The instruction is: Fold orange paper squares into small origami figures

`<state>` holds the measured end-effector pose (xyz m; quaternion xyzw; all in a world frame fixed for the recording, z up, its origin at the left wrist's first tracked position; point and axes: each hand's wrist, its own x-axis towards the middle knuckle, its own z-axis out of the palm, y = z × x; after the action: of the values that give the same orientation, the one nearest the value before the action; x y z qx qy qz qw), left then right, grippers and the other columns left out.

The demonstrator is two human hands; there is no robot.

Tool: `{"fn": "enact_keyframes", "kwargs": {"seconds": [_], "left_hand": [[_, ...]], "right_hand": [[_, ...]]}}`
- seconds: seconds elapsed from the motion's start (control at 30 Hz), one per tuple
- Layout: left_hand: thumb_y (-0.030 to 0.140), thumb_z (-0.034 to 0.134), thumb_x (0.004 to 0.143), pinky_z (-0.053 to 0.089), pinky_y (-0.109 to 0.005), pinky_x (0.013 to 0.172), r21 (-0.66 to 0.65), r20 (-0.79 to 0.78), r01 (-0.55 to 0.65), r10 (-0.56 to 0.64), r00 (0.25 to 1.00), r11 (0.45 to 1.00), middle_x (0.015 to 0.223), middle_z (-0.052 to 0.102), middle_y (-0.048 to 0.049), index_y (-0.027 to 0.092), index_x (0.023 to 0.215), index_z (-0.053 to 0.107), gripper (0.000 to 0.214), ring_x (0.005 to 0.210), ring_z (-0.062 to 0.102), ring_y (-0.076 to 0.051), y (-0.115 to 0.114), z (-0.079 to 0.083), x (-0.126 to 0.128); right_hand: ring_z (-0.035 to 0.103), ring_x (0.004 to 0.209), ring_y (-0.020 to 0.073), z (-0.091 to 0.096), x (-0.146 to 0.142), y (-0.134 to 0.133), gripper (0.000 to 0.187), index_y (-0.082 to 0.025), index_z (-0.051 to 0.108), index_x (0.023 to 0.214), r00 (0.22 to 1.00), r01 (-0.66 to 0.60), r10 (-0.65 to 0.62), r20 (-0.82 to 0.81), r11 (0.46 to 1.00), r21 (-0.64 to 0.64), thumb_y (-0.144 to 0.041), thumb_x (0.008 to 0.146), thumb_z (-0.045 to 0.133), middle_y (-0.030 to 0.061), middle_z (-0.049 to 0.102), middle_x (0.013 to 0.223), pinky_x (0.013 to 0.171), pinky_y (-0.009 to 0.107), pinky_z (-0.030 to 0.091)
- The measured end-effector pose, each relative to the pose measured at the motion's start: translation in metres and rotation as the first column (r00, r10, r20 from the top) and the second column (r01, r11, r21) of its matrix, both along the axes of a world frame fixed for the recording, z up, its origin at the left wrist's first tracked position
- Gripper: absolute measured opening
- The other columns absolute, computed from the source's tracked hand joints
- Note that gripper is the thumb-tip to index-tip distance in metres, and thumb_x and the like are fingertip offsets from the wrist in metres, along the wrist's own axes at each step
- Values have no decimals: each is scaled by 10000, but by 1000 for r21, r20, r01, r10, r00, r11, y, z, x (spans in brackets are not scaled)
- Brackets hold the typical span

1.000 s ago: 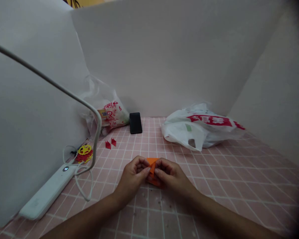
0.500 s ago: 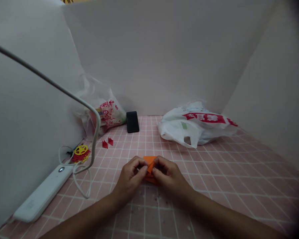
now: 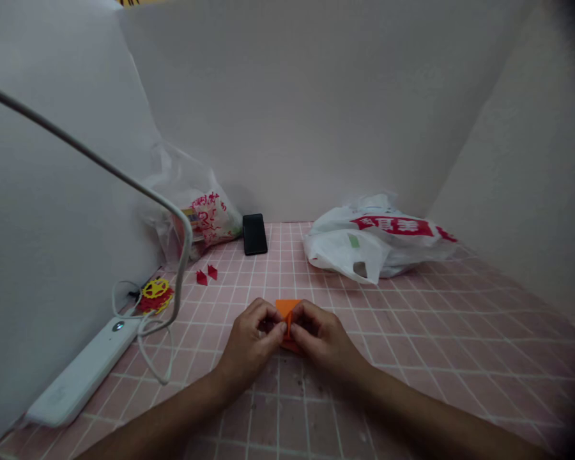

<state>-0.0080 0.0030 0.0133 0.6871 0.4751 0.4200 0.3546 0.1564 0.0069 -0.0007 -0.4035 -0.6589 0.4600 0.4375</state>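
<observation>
A small folded orange paper (image 3: pixel 286 310) rests low over the pink tiled table (image 3: pixel 412 332), in front of me at the middle. My left hand (image 3: pixel 252 340) pinches its left side with thumb and fingers closed. My right hand (image 3: pixel 319 336) pinches its right side the same way, fingertips almost meeting the left hand's over a raised fold. Most of the paper is hidden under my fingers.
A white plastic bag with red print (image 3: pixel 376 241) lies at the back right. A black phone (image 3: pixel 254 234) and a clear bag with red print (image 3: pixel 199 214) sit at the back left. Two red paper bits (image 3: pixel 206 275), yellow and red cut-outs (image 3: pixel 155 294), a white power strip (image 3: pixel 79 374) with cable (image 3: pixel 163 332) lie left.
My fingers have drawn closer together over the orange paper, pressing the raised fold narrower. The view shifted slightly; the hands stay in the same spot.
</observation>
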Motion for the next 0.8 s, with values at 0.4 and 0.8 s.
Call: {"fn": "enact_keyframes", "kwargs": {"seconds": [0.4, 0.8], "left_hand": [[300, 617, 836, 484, -282, 681, -119, 125, 57, -42, 991, 991, 793, 637, -36, 155, 847, 622, 146, 730, 604, -171, -2, -4, -1], [258, 599, 819, 453, -232, 632, -100, 211, 42, -20, 977, 994, 724, 580, 5, 159, 781, 596, 106, 665, 548, -124, 0, -2, -1]], "right_hand": [[493, 650, 125, 2, 0, -3, 93, -176, 557, 761, 999, -3, 2, 38, 1000, 16, -191, 853, 555, -15, 562, 702, 597, 251, 370], [549, 779, 159, -2, 2, 5, 183, -181, 600, 759, 968, -116, 100, -229, 992, -58, -335, 842, 654, 24, 583, 833, 708, 291, 431]]}}
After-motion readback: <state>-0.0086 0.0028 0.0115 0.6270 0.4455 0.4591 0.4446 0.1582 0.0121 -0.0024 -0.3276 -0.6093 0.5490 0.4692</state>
